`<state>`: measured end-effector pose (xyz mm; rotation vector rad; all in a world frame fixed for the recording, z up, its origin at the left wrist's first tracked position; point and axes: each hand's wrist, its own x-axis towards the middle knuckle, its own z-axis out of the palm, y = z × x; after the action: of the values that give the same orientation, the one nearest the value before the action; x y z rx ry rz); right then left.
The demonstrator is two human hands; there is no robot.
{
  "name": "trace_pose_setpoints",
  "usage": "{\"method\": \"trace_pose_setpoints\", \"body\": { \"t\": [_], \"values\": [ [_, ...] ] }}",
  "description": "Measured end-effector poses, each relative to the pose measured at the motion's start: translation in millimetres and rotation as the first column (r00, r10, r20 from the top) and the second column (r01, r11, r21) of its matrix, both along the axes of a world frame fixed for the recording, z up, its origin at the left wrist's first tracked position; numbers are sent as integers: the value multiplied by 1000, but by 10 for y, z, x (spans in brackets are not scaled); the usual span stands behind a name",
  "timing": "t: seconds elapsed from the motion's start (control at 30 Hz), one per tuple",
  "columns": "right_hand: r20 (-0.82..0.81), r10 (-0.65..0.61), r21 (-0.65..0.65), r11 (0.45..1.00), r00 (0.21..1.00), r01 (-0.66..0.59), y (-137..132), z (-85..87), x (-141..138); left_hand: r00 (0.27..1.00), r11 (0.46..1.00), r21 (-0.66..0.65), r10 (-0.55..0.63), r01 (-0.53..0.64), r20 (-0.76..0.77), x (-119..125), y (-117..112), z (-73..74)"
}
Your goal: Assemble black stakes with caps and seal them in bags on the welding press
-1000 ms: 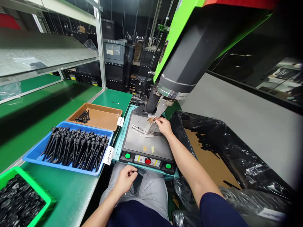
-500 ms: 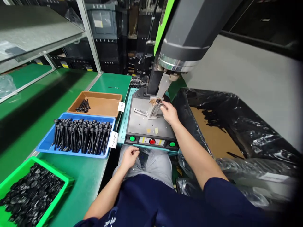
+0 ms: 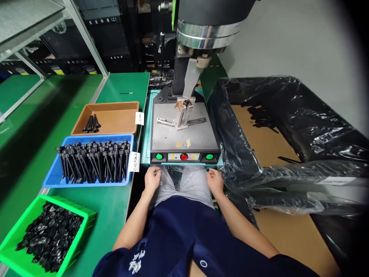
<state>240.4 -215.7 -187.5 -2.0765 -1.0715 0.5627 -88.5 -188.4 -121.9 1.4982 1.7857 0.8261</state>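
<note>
Below the left green button (image 3: 158, 156), my left hand (image 3: 152, 180) is closed, with no object visible in its curled fingers. My right hand (image 3: 215, 180) is likewise curled in at the front edge, under the right green button (image 3: 209, 156); nothing shows in it. Between the buttons is a red one (image 3: 183, 157). On the machine's metal plate (image 3: 164, 138) stands a small fixture (image 3: 181, 115) with a dark part (image 3: 186, 103) at its top. A metal horn (image 3: 191, 79) hangs from the machine head, its lower end close to the fixture; contact is unclear.
On the left green table (image 3: 111, 211) are a blue tray (image 3: 86, 185) of black ribbed stems, a brown tray (image 3: 118, 119) with several stems, and a green bin (image 3: 17, 231) of small black pieces. Right stands a plastic-lined box (image 3: 236, 142) with dark parts inside.
My right hand has let go at the fixture and come back to the front edge, below the right button. My left hand has risen slightly toward the left button. The view has tilted down.
</note>
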Motion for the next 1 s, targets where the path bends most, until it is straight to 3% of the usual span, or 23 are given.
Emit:
{"method": "trace_pose_setpoints", "body": {
  "t": [0.1,0.2,0.33,0.47,0.6,0.7,0.8,0.9,1.0],
  "values": [
    [-2,-20,-6,1000,1000,20,1,-152,48,992,987,102,-122,124,-25,174,63,48],
    [-220,-97,-12,995,971,96,62,-275,16,965,953,163,-239,254,-104,424,180,75],
    [-446,-103,9,993,889,120,223,-387,-84,927,937,108,-305,333,-219,746,349,76],
    [-527,-3,59,997,850,41,369,-364,-161,912,938,85,-303,337,-278,948,446,58],
    [-509,68,82,996,858,-30,328,-227,-180,919,941,72,-305,331,-249,1015,462,46],
    [-454,118,103,991,883,-79,184,-25,-152,948,955,45,-283,292,-148,982,428,89],
    [-212,251,208,956,945,-207,65,333,-100,969,970,41,-240,239,48,885,396,234],
    [126,401,341,841,907,-420,92,847,-48,935,963,93,-267,252,234,752,435,529],
    [261,495,404,724,829,-559,280,1420,8,897,947,158,-315,279,310,620,562,963]
  ]
}}
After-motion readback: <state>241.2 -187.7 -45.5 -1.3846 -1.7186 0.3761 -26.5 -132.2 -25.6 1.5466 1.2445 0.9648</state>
